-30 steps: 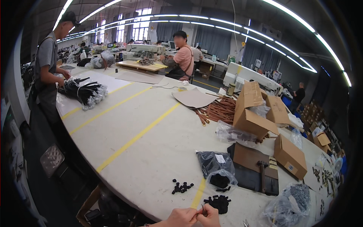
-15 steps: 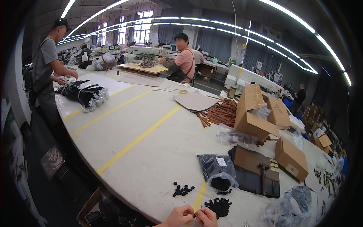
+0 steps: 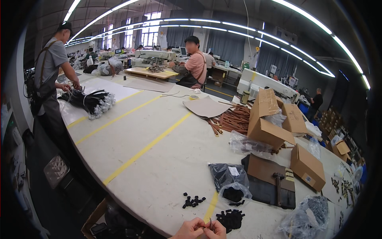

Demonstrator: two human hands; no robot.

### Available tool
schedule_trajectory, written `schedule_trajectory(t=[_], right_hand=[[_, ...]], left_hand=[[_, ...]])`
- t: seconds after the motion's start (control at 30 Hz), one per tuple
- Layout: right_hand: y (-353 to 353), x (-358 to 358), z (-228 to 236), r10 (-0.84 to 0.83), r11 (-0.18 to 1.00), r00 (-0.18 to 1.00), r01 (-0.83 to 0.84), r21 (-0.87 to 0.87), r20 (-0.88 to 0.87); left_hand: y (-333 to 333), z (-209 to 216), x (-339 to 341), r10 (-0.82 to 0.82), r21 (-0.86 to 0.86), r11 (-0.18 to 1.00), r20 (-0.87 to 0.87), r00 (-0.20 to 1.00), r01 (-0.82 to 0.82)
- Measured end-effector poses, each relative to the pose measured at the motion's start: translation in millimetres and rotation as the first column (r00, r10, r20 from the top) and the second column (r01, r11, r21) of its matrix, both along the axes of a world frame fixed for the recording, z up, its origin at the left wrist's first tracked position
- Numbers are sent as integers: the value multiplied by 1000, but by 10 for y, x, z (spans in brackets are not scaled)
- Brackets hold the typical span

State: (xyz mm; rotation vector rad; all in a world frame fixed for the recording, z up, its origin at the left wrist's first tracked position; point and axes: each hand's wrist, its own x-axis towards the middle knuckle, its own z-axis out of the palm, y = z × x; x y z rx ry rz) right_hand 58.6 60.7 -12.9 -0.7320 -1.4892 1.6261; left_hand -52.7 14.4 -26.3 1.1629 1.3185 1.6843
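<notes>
Low in the view, my left hand [image 3: 190, 229] and my right hand [image 3: 216, 230] meet at the table's near edge, fingertips almost touching. My left fingers are pinched together; whatever they hold is too small and covered to make out. A thin pointed metal tool [image 3: 211, 221] sticks up from my right hand, which is closed on it. Just beyond my right hand lies a heap of small black pieces [image 3: 231, 218]. Farther left is a smaller scatter of similar black pieces [image 3: 193, 200]. An opened clear bag [image 3: 235, 192] with more black pieces lies behind the heap.
A hammer [image 3: 278, 189] rests on a dark board [image 3: 254, 187] to the right. Beyond are cardboard boxes [image 3: 307, 167], brown straps [image 3: 234, 119] and a crumpled plastic bag [image 3: 306, 219]. At the far left, a person [image 3: 51, 75] handles a black bundle [image 3: 93, 102]; another person [image 3: 195, 63] sits across the table.
My hands have drawn closer together, the right one shifting slightly left, and the metal tool stands out more. The person at the far left has bent nearer to the black bundle.
</notes>
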Motion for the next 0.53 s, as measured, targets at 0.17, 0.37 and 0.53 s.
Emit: schedule_trajectory(t=[0.17, 0.37, 0.53], right_hand=[[-27, -26, 83, -42, 999, 999, 42, 25, 16], [-61, -7, 155, -41, 994, 997, 34, -106, -71], [-55, 1, 128, -30, 991, 999, 26, -134, -30]], left_hand=[[3, 23, 17, -25, -2, 1000, 57, 998, 25], [6, -41, -14, -42, 10, 999, -41, 998, 42], [-5, -222, -73, -116, -210, 970, 54, 992, 125]])
